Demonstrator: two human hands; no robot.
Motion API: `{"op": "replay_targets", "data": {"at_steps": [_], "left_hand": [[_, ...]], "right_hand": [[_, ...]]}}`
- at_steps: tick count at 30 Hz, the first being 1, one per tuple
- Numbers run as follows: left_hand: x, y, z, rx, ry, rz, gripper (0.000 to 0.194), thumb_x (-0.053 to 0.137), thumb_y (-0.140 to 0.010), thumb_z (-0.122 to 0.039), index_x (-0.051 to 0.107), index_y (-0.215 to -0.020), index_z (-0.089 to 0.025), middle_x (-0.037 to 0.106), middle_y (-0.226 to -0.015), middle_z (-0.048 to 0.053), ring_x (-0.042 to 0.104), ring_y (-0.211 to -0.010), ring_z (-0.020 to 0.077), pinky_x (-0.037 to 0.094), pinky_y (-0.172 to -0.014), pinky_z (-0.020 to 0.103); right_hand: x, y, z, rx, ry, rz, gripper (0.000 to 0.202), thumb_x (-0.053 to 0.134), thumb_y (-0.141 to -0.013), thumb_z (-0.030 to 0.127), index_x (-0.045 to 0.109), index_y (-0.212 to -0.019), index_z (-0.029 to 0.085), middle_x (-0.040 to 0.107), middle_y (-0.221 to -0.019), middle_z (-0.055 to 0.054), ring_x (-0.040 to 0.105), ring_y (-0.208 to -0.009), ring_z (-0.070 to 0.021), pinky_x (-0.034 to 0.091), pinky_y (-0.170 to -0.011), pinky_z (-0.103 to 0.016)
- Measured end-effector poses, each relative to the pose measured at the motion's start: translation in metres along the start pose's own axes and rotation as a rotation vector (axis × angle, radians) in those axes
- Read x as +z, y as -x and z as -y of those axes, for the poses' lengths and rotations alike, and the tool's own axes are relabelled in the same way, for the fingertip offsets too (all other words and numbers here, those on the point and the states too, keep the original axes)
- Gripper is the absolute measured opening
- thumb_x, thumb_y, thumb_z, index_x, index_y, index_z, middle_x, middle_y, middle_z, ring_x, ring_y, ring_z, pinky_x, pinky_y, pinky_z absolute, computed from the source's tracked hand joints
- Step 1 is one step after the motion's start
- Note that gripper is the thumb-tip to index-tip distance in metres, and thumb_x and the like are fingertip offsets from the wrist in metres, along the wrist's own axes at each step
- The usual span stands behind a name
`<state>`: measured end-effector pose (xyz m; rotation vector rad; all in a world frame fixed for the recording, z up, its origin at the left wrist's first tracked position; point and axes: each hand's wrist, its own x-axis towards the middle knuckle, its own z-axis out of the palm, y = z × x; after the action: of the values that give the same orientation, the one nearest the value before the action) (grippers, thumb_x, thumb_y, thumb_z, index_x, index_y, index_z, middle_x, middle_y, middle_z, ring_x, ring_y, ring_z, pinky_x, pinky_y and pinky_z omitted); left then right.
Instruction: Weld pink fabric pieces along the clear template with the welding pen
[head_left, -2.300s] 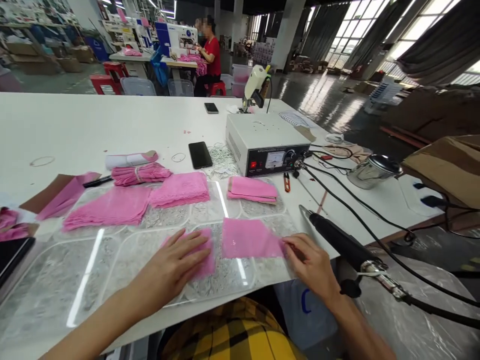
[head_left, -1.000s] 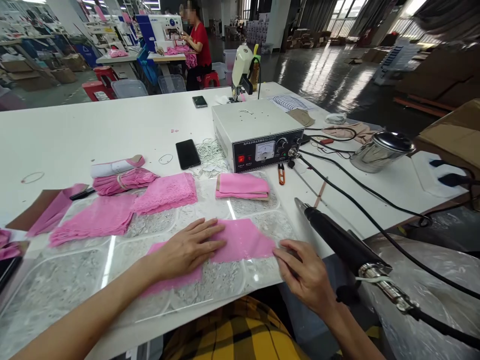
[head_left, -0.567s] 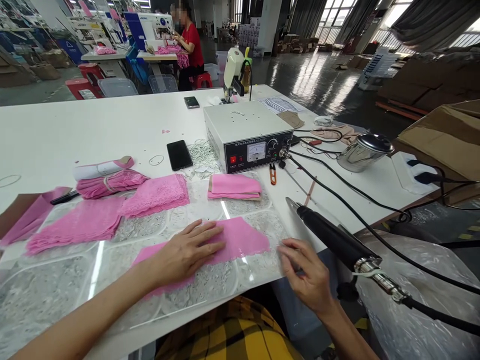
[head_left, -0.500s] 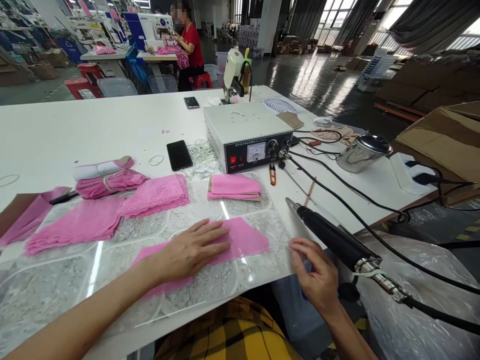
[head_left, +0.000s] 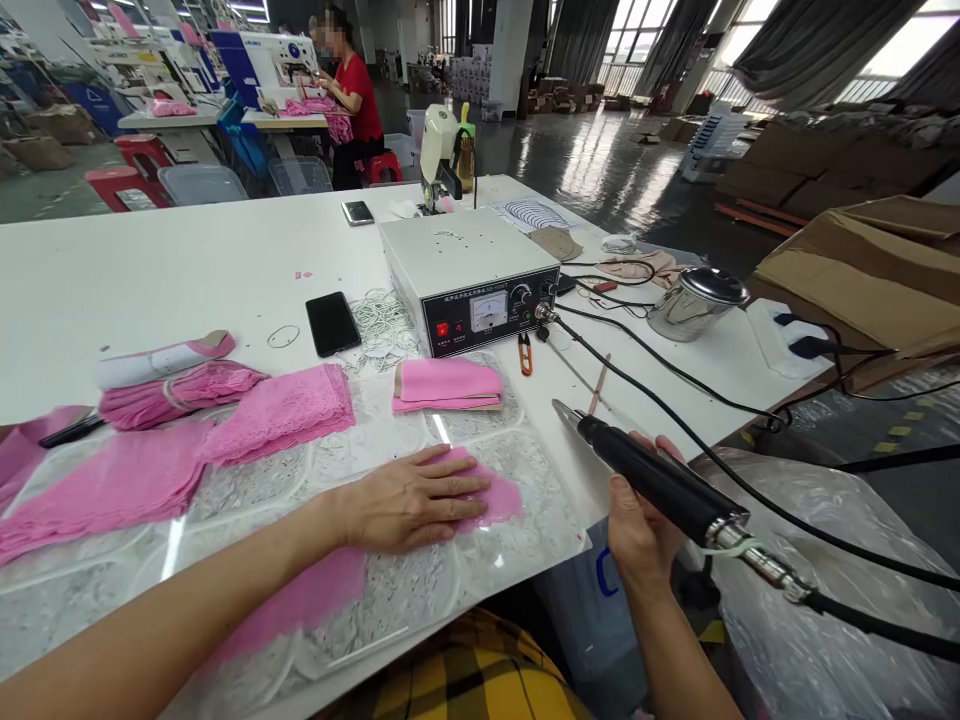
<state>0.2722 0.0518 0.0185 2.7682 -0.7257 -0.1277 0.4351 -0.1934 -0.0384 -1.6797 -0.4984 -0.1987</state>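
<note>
My left hand [head_left: 416, 497] lies flat, fingers spread, on a pink fabric piece [head_left: 504, 500] over the clear sheet [head_left: 390, 600]. At the table's right edge, my right hand [head_left: 645, 520] is around the black handle of a metal-tipped tool [head_left: 660, 480]; its fingers are partly hidden behind the handle. A folded pink piece [head_left: 448, 383] lies beyond my left hand. Stacks of pink lace-edged fabric [head_left: 281, 412] lie to the left, near a tied pink bundle [head_left: 180, 392].
A grey control box [head_left: 472, 250] stands at the back, with cables running right past a metal canister [head_left: 697, 302]. A phone [head_left: 332, 323], orange snips [head_left: 525, 354] and loose cords [head_left: 384, 325] lie around it. A person in red sits at a sewing machine beyond.
My right hand has moved from beside the tool onto its handle. My left hand is farther right on the fabric, still flat. The whole view has shifted slightly.
</note>
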Motion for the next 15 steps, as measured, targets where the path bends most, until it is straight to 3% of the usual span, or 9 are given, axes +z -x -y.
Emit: {"op": "replay_targets", "data": {"at_steps": [3, 11, 15], "left_hand": [[-0.002, 0.000, 0.001, 0.011, 0.001, 0.024, 0.046, 0.045, -0.099, -0.029, 0.039, -0.145, -0.028, 0.032, -0.154, 0.000, 0.023, -0.145, 0.0218, 0.008, -0.121, 0.045], [0.001, -0.001, 0.005, 0.071, -0.052, -0.024, 0.039, 0.043, -0.100, -0.028, 0.049, -0.139, -0.023, 0.035, -0.152, 0.001, 0.024, -0.145, 0.0221, 0.002, -0.122, 0.042], [0.003, 0.000, 0.006, 0.086, -0.062, -0.049, 0.038, 0.041, -0.101, -0.028, 0.051, -0.137, -0.022, 0.036, -0.152, 0.001, 0.026, -0.144, 0.0209, 0.001, -0.122, 0.039]], "right_hand": [[0.001, -0.005, -0.002, 0.099, -0.155, -0.115, 0.057, 0.059, -0.084, 0.037, 0.041, -0.137, 0.023, 0.055, -0.132, -0.014, 0.054, -0.124, -0.0288, 0.038, -0.108, -0.057], [0.022, -0.028, 0.006, 0.097, -0.530, -0.259, 0.053, 0.071, -0.070, 0.024, 0.055, -0.121, 0.024, 0.062, -0.116, -0.005, 0.060, -0.112, -0.0222, 0.036, -0.111, -0.054], [0.027, -0.050, 0.012, 0.111, -0.689, -0.404, 0.037, 0.065, -0.067, 0.020, 0.063, -0.104, 0.025, 0.062, -0.099, 0.000, 0.065, -0.088, -0.0171, 0.048, -0.099, -0.046]]}}
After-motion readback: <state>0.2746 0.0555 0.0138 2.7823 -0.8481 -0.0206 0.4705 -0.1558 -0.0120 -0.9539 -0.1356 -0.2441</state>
